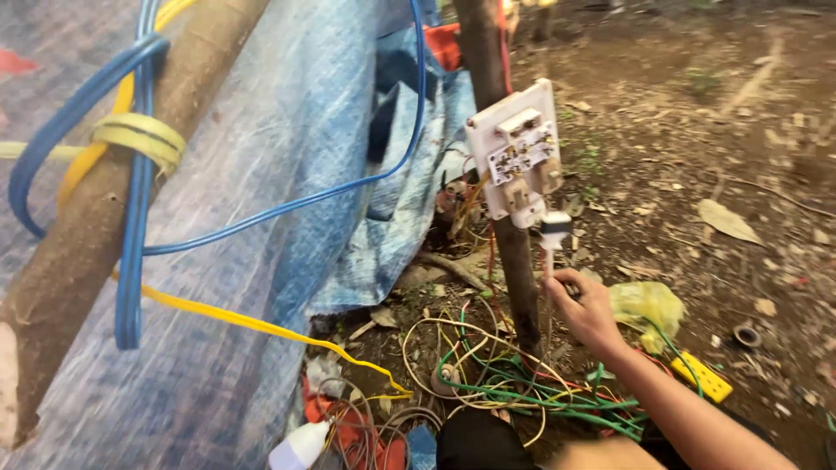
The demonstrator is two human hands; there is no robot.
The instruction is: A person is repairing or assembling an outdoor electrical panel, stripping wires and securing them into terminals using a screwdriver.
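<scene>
So the right hand [585, 306] is up beside the thin upright post [509, 209], fingers curled in around a thin cord that runs up to a small white plug [555, 231]. The plug hangs just under the white switch board [517, 150], which is fixed to the post and tilted a bit; can't tell if the plug is actually touching the board's bottom edge. The left hand isn't in the shot.

Lots of clutter around. A messy tangle of wires [514, 383], green, yellow and white, lies on the dirt at the foot of the post, right under the wrist. A crumpled yellow bag [649, 305] sits just behind the hand, and a yellow block [702, 375] lies near the forearm. A blue tarp [287, 174] covers the left side, with a thick wooden pole [113, 191] leaning across it, wrapped by a blue cable [135, 235] and a yellow cable [261, 326]. A white bulb [300, 446] lies at the bottom edge.
</scene>
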